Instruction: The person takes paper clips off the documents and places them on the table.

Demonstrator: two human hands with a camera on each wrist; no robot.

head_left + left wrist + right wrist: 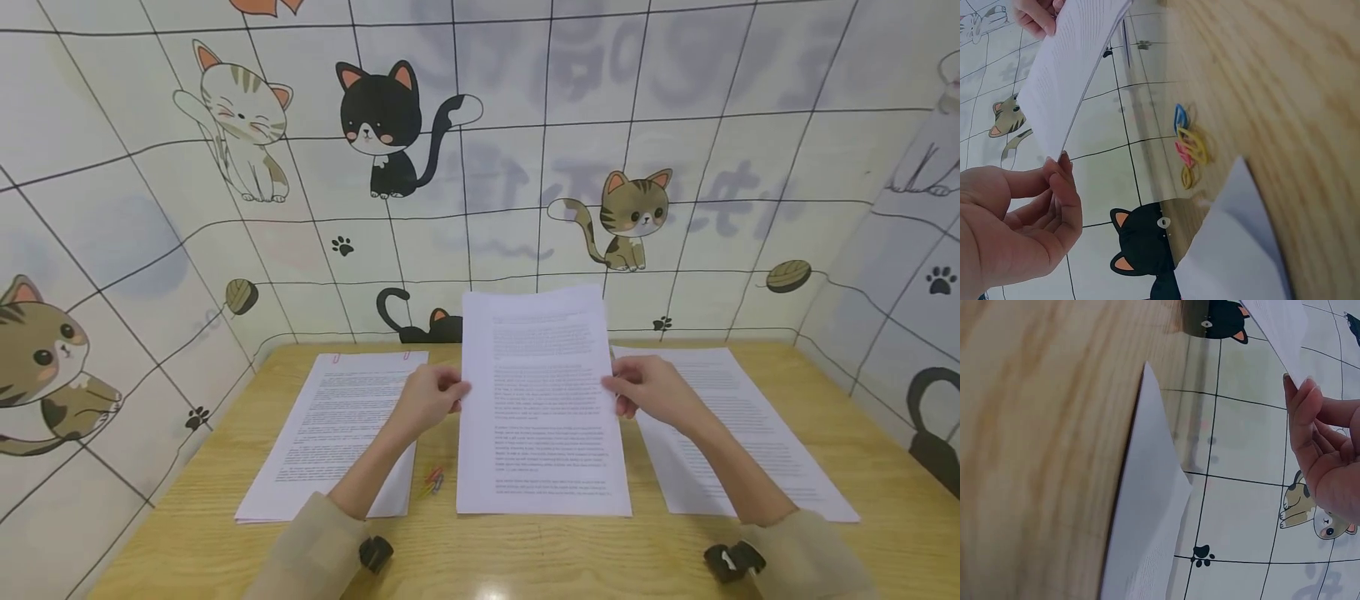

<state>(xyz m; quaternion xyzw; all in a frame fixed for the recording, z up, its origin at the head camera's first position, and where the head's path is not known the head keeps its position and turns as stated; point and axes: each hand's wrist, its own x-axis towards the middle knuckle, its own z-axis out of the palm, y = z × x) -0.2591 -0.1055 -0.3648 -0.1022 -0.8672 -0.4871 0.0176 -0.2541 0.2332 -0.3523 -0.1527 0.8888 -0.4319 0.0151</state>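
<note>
Printed paper sheets [536, 400] stand nearly upright in the middle of the head view, text facing me. My left hand [431, 398] pinches their left edge between thumb and fingers. On the opposite edge, my right hand [652, 390] has the same kind of pinch. From the left wrist view, the held sheets [1075, 69] lean with their edges together like a thin stack. Several coloured paper clips [432, 481] lie on the table beside the held sheets' lower left; blue, yellow and pink clips [1190, 145] show more closely in the left wrist view.
To the left lies a printed paper stack [337, 425] with two pink paper clips on its top edge. Another printed stack [738, 433] lies to the right. Both rest on the wooden table [555, 554]. Behind rises a wall [510, 242] with cat drawings.
</note>
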